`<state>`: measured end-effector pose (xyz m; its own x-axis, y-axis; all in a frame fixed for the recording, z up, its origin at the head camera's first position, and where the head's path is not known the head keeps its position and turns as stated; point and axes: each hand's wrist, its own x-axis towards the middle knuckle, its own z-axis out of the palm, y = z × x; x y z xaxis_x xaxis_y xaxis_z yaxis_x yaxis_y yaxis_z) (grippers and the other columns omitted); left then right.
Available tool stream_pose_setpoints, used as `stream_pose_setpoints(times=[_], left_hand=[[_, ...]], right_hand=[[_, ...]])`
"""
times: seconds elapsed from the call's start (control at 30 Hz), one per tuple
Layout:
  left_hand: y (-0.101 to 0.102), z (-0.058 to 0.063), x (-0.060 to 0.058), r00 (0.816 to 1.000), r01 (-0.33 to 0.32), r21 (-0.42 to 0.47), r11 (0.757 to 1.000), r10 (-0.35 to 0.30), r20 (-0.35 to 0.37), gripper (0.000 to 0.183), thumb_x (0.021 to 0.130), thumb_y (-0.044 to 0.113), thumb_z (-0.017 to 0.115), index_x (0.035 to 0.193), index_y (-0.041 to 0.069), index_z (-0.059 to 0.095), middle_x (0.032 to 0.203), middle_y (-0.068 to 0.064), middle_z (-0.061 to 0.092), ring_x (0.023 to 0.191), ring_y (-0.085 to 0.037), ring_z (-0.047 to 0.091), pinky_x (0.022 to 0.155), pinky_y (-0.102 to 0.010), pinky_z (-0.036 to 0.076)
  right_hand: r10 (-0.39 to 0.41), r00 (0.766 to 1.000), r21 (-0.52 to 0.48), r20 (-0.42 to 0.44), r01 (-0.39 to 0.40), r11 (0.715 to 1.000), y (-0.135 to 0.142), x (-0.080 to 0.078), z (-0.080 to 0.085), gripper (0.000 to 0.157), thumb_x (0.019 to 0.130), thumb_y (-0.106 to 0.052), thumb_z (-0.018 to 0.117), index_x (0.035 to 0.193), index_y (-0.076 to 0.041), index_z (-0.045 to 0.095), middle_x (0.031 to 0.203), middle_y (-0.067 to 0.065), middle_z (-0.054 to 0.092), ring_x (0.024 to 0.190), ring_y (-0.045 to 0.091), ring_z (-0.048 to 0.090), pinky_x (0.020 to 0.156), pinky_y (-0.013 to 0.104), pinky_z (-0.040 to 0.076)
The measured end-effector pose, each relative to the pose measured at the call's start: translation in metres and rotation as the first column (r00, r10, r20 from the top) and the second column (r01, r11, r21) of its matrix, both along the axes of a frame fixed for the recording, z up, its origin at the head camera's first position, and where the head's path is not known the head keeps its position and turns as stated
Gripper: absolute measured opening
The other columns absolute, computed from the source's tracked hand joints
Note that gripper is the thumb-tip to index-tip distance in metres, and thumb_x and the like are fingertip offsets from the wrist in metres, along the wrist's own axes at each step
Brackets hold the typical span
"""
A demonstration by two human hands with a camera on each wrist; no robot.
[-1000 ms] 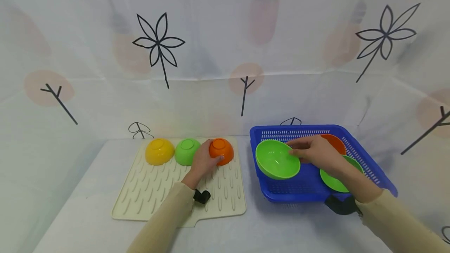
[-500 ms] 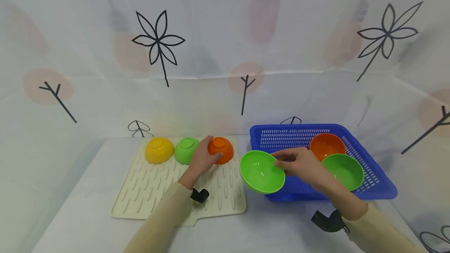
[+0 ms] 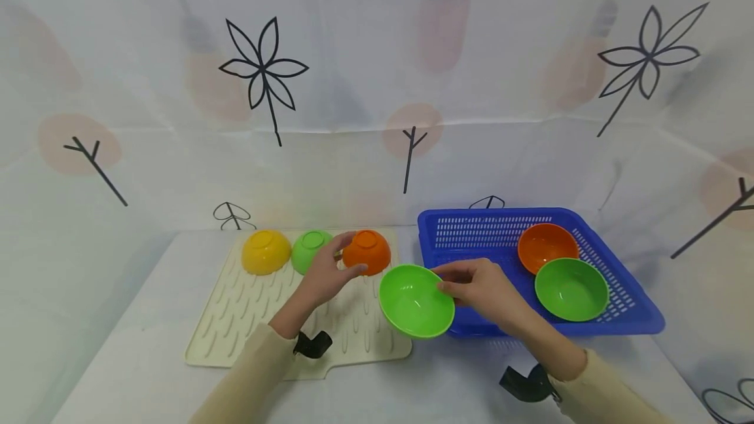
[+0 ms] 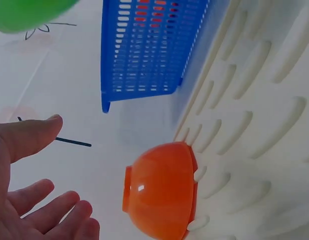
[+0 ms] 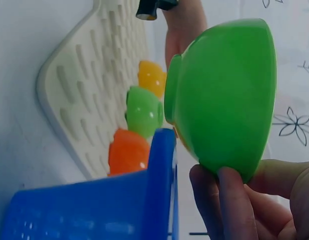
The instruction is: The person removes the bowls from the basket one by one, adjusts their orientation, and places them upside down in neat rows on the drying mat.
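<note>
My right hand (image 3: 480, 290) pinches the rim of a bright green bowl (image 3: 415, 301), holding it in the air, tilted with its inside facing me, over the right edge of the cream drying mat (image 3: 235, 319). In the right wrist view the thumb and fingers clasp the rim of this green bowl (image 5: 229, 95). My left hand (image 3: 324, 273) hovers above the mat with its fingers spread, apart from the upside-down orange bowl (image 4: 162, 190) in the left wrist view. A yellow bowl (image 3: 266, 252) and another green bowl (image 3: 309, 250) also sit upside down along the mat's back.
A blue perforated basket (image 3: 471, 228) stands right of the mat. Inside it, on the right, an orange bowl (image 3: 548, 245) and a green bowl (image 3: 571, 290) lie with their openings up. A patterned cloth (image 3: 353, 84) hangs behind the table.
My right hand has carried the green bowl out from over the basket, leftward and toward me. My left hand has drawn back from the orange bowl on the mat, slightly left and nearer.
</note>
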<state>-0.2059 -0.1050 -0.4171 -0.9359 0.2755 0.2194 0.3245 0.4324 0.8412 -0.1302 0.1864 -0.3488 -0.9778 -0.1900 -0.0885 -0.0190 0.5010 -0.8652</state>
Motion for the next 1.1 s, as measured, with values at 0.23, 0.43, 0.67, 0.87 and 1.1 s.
stream_pose_setpoints(times=[0.23, 0.43, 0.67, 0.87, 1.1], left_hand=[[-0.009, 0.004, 0.022, 0.982, 0.186, 0.074, 0.98, -0.188, 0.022, 0.066, 0.088, 0.014, 0.077, 0.147, 0.006, 0.046, 0.148, -0.012, 0.049, 0.135, -0.031, 0.045, 0.106, -0.052, 0.043], [-0.014, 0.002, 0.035, 0.907, 0.401, 0.161, 0.902, -0.415, 0.064, 0.074, 0.088, 0.011, 0.076, 0.152, 0.012, 0.04, 0.152, -0.007, 0.044, 0.138, -0.03, 0.042, 0.107, -0.049, 0.042], [-0.016, 0.003, 0.046, 0.864, 0.471, 0.2, 0.859, -0.495, 0.094, 0.085, 0.082, 0.008, 0.079, 0.154, 0.016, 0.034, 0.155, 0.0, 0.039, 0.138, -0.023, 0.042, 0.106, -0.042, 0.045], [-0.015, 0.007, 0.054, 0.86, 0.465, 0.22, 0.857, -0.496, 0.116, 0.093, 0.081, 0.007, 0.083, 0.157, 0.017, 0.03, 0.155, 0.0, 0.038, 0.136, -0.026, 0.044, 0.105, -0.048, 0.043], [-0.012, 0.01, 0.06, 0.889, 0.412, 0.217, 0.885, -0.443, 0.117, 0.099, 0.077, 0.022, 0.088, 0.157, 0.015, 0.029, 0.156, -0.005, 0.038, 0.138, -0.03, 0.041, 0.105, -0.049, 0.044]], right_hand=[[-0.013, 1.0, -0.025, -0.006, 0.013, 1.0, -0.014, 0.001, -0.008, 0.028, 0.092, -0.011, 0.071, 0.119, -0.004, 0.071, 0.102, 0.007, 0.072, 0.088, 0.02, 0.069, 0.073, 0.033, 0.06], [-0.042, 0.999, -0.027, -0.032, 0.041, 0.999, -0.024, -0.001, -0.014, 0.026, 0.092, -0.009, 0.071, 0.117, -0.005, 0.072, 0.101, 0.006, 0.073, 0.087, 0.019, 0.07, 0.07, 0.031, 0.06], [-0.053, 0.996, -0.031, -0.076, 0.05, 0.998, -0.033, -0.002, -0.019, 0.023, 0.091, -0.007, 0.072, 0.114, -0.005, 0.074, 0.098, 0.006, 0.074, 0.084, 0.018, 0.07, 0.067, 0.029, 0.06], [-0.08, 0.992, -0.036, -0.101, 0.077, 0.996, -0.039, -0.001, -0.019, 0.023, 0.09, -0.004, 0.072, 0.112, -0.005, 0.074, 0.095, 0.005, 0.073, 0.081, 0.017, 0.07, 0.067, 0.033, 0.061], [-0.102, 0.99, -0.033, -0.095, 0.099, 0.995, -0.044, 0.0, -0.02, 0.023, 0.089, -0.004, 0.072, 0.112, -0.004, 0.073, 0.093, 0.004, 0.072, 0.081, 0.017, 0.07, 0.067, 0.033, 0.061]])
